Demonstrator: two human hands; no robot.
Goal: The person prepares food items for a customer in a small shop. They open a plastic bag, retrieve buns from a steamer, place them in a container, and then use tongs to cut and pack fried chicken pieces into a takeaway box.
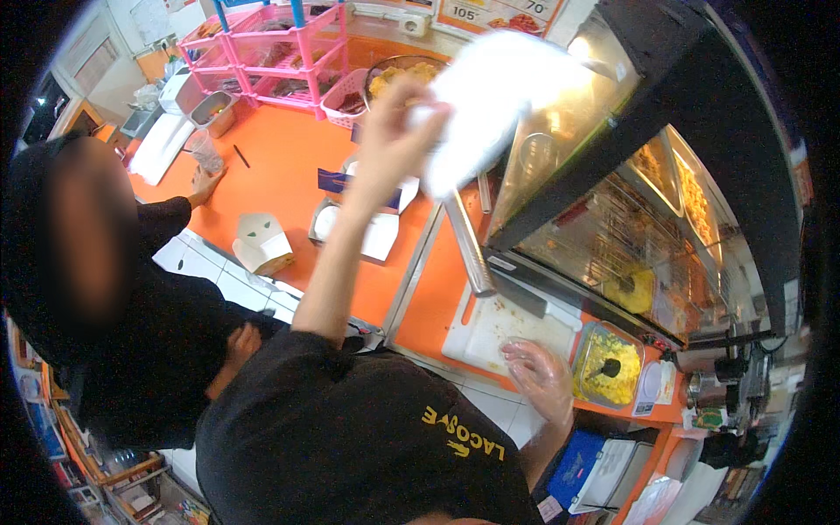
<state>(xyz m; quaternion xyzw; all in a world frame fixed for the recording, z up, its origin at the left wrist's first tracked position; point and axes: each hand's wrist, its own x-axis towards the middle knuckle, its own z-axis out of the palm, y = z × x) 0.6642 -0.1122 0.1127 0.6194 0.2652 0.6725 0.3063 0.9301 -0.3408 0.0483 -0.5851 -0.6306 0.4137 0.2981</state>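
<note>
My left hand point(400, 134) is raised over the counter, its thumb and fingers pinching a bright white sheet-like thing point(489, 108). Motion blur and glare hide what that thing is made of. A clear plastic glove covers my right hand point(535, 377), which hovers at the near edge of a white cutting board point(479, 338) with loosely bent fingers and nothing seen in them. On the board lies a wide-bladed knife point(518, 294). Beside it a metal cylindrical handle point(471, 252) runs up under the white thing. Right of the gloved hand stands a tub of yellow shredded food point(617, 367).
A heated glass display case point(590, 230) rises at right. Open paper food boxes point(262, 243) and a white-lined carton point(367, 233) sit on the orange counter point(282, 157). A co-worker at left holds a clear plastic cup point(205, 152). Pink racks point(275, 62) stand behind.
</note>
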